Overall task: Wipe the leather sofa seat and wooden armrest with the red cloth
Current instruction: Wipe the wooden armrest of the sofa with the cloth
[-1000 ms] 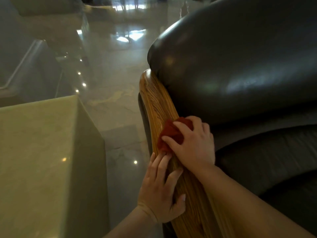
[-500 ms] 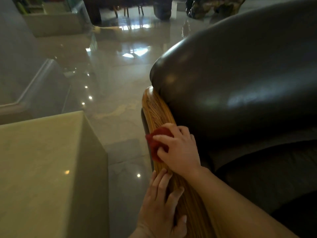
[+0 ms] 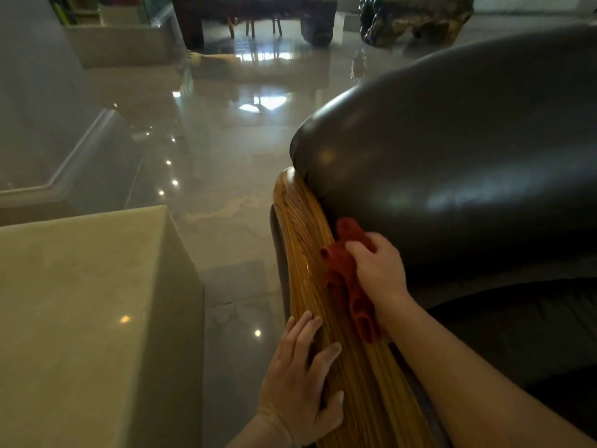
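The wooden armrest (image 3: 300, 227) curves from the bottom centre up to the dark leather sofa back (image 3: 452, 156). My right hand (image 3: 379, 270) grips the red cloth (image 3: 342, 273) against the inner side of the armrest, where the wood meets the leather. The cloth trails down along the wood beside my wrist. My left hand (image 3: 300, 379) rests on the armrest's outer side lower down, fingers straight. The dark leather seat (image 3: 517, 334) lies to the right, partly hidden by my right forearm.
A pale stone block (image 3: 80, 318) stands close to the left of the armrest, with a narrow strip of glossy floor (image 3: 232, 312) between. Dark wooden furniture (image 3: 255, 14) and a carved piece (image 3: 416, 17) stand far back.
My right hand slid the cloth along the armrest toward the inner edge by the leather, and the cloth now trails out longer. The view has tilted up. My left hand keeps its place.
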